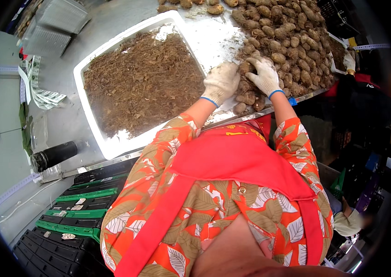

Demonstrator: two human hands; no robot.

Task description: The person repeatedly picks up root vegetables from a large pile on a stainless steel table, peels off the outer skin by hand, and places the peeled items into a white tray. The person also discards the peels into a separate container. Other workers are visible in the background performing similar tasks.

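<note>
My left hand, in a soiled white knit glove with a blue cuff, is curled beside the right rim of a white foam box. Its fingertips are hidden, so whatever it may hold cannot be seen. In a matching glove, my right hand curves its thumb and fingers around a brown taro corm between the two hands. Several loose corms lie just below, near the table's front edge. A large heap of hairy taro corms spreads behind and right of my right hand. Brown fibrous scrapings fill the box.
Clear plastic trays are stacked at the back left, near printed label strips. A black bottle lies at the table's left front. Black and green crates stand below. At right, a co-worker's gloved hand is beside another box.
</note>
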